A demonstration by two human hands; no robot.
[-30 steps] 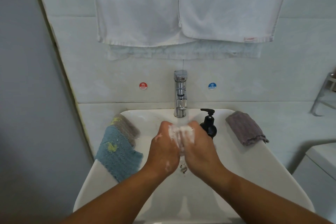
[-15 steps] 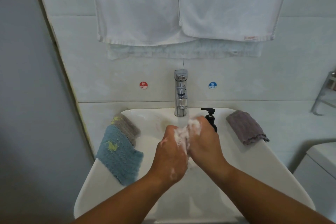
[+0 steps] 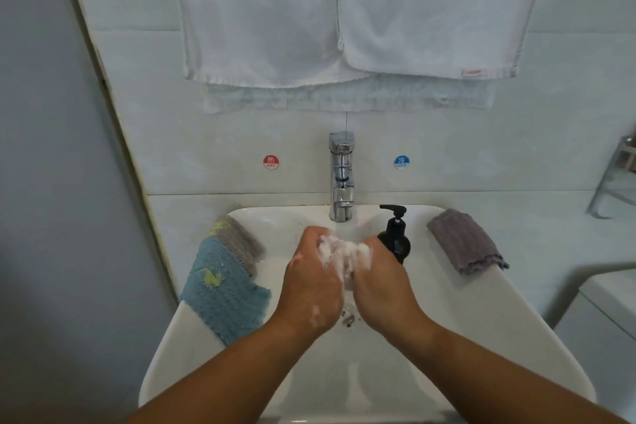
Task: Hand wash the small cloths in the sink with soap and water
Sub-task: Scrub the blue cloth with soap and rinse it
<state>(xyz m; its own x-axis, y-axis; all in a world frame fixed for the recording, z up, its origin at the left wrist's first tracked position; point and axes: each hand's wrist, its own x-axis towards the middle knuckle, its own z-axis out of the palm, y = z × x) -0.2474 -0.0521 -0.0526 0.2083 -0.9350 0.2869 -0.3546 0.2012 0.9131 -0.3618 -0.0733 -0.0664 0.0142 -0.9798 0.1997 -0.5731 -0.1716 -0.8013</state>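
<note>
**Soapy cloth scrubbed under the tap**

On the left rim of the white ceramic sink [image 3: 179,354] lies a blue knitted cloth with yellow flecks [image 3: 220,289]. A grey knitted cloth [image 3: 241,241] sits just behind it, both parked there, I'd guess, to keep the basin free. Over the drain, the left hand [image 3: 309,282] curls tightly round a foamy white wad of cloth [image 3: 344,255], held just under the chrome tap [image 3: 341,179] so suds drop into the basin. The right hand [image 3: 382,282] grips the wad's other side, fingers curled. Just beyond stands a black pump soap bottle [image 3: 395,237], within easy reach. A folded grey-purple ribbed cloth [image 3: 464,241] waits on the right rim.
</note>
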